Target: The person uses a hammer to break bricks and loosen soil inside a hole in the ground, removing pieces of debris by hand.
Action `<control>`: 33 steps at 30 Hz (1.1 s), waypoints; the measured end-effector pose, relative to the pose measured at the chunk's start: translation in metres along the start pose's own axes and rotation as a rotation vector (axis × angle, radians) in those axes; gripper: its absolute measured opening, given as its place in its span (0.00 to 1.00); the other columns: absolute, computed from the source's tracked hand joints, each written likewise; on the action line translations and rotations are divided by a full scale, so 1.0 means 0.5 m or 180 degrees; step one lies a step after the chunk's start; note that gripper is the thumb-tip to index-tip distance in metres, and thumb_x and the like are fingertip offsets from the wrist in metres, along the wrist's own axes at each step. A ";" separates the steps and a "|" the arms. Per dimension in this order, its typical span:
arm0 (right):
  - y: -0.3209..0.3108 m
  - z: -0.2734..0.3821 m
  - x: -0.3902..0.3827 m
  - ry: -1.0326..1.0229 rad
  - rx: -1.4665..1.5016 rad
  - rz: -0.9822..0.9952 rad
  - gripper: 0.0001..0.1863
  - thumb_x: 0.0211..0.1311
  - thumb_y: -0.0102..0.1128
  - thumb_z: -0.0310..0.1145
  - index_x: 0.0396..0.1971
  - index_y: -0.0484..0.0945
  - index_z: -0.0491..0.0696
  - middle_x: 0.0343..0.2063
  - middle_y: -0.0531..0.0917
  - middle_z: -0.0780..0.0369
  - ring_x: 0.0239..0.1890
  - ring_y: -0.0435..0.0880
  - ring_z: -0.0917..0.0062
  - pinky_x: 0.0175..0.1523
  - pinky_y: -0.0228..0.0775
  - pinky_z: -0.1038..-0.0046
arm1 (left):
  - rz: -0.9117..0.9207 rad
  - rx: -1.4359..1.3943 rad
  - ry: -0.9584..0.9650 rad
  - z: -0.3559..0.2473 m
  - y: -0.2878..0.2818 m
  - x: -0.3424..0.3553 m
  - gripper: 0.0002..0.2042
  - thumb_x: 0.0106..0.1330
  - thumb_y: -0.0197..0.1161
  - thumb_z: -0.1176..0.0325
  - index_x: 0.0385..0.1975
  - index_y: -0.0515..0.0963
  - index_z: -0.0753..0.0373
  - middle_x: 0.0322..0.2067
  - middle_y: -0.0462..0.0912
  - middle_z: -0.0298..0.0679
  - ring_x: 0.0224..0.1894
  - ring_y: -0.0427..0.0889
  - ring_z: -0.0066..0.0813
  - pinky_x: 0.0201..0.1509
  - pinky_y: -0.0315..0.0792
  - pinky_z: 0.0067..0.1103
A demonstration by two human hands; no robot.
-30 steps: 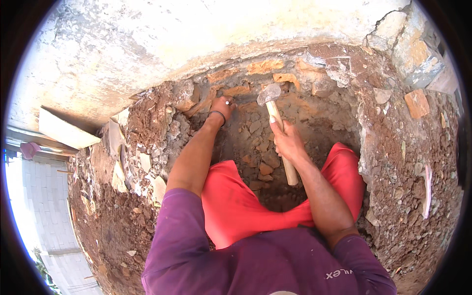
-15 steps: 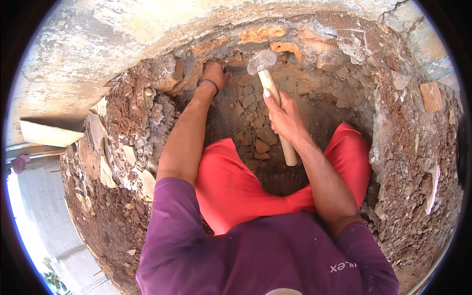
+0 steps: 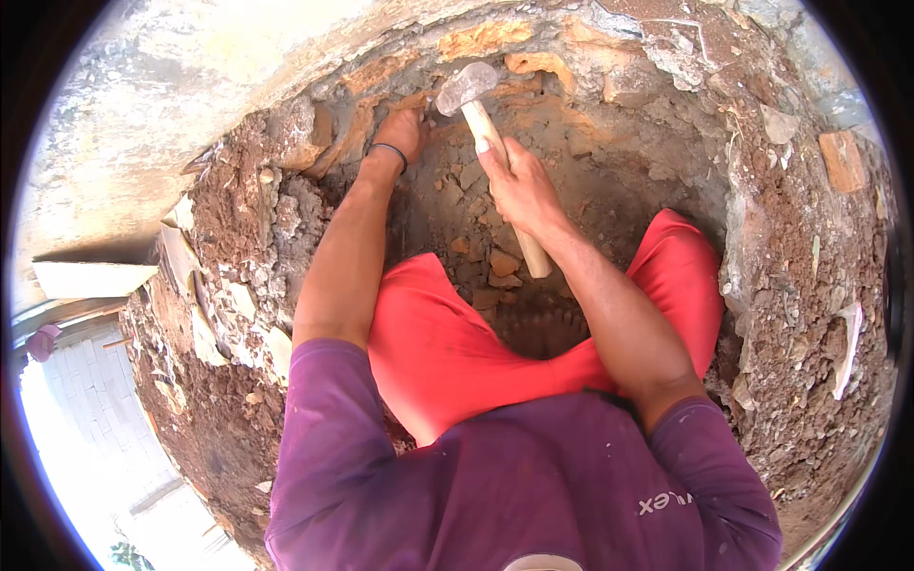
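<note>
A club hammer [image 3: 466, 90] with a grey metal head and pale wooden handle is gripped mid-handle in my right hand [image 3: 526, 190]. Its head is up beside my left hand [image 3: 404, 133], which is closed against the dug-out brick and mortar face [image 3: 543, 100]. The fingers there wrap a chisel [image 3: 431, 107]; only a small bit of its grey end shows, and the rest is hidden by the hand. Whether hammer and chisel touch, I cannot tell.
Loose stones and broken brick [image 3: 503, 264] lie in the pit between my knees. Brown soil with shards banks up on both sides. A weathered plaster wall [image 3: 143, 124] rises at the far left. A brick piece [image 3: 843, 162] sits on the right bank.
The hammer and my right hand have moved up and left, bringing the head closer to my left hand. My left hand keeps its grip at the brick face; the view has shifted slightly.
</note>
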State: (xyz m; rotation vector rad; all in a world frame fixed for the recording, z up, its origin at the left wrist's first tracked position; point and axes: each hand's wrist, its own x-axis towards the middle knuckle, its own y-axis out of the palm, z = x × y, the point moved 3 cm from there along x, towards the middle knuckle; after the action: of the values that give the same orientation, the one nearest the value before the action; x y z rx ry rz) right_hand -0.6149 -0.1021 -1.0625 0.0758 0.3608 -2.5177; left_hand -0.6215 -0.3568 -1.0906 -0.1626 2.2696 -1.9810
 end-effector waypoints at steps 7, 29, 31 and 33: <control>-0.051 0.124 -0.052 -0.1197 0.1150 -0.0913 0.27 0.72 0.53 0.56 0.37 0.71 0.41 0.20 0.80 0.54 0.24 0.83 0.57 0.30 0.72 0.61 | 0.0456 -0.0147 -0.0432 -0.018 -0.003 -0.014 0.15 0.69 0.61 0.61 0.45 0.78 0.66 0.38 0.84 0.58 0.44 0.83 0.57 0.50 0.77 0.43; -0.032 0.103 -0.028 -0.0105 -0.0492 0.0013 0.26 0.72 0.55 0.53 0.37 0.74 0.40 0.25 0.83 0.48 0.29 0.86 0.54 0.32 0.73 0.56 | 0.0387 -0.0352 -0.1054 0.010 -0.004 -0.070 0.15 0.68 0.62 0.59 0.39 0.83 0.68 0.37 0.84 0.59 0.45 0.83 0.57 0.53 0.75 0.41; -0.057 0.162 -0.051 -0.0862 0.0503 -0.0383 0.27 0.72 0.55 0.54 0.38 0.73 0.40 0.23 0.83 0.50 0.28 0.87 0.60 0.30 0.73 0.62 | 0.0250 -0.0640 -0.0985 0.021 -0.006 -0.059 0.14 0.67 0.63 0.60 0.39 0.83 0.67 0.37 0.84 0.58 0.44 0.84 0.56 0.51 0.75 0.41; -0.055 0.169 -0.053 -0.1338 0.0905 -0.0717 0.27 0.72 0.55 0.55 0.39 0.72 0.41 0.21 0.81 0.52 0.26 0.86 0.66 0.29 0.72 0.66 | 0.0476 -0.0506 -0.1053 0.016 -0.003 -0.040 0.14 0.67 0.63 0.60 0.38 0.83 0.66 0.36 0.85 0.58 0.43 0.84 0.56 0.49 0.75 0.41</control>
State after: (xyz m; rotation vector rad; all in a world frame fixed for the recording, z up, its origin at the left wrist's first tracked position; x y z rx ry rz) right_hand -0.6064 -0.0890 -0.9714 -0.3981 -0.1683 -2.7009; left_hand -0.6004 -0.3617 -1.0898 -0.3018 2.1517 -1.5685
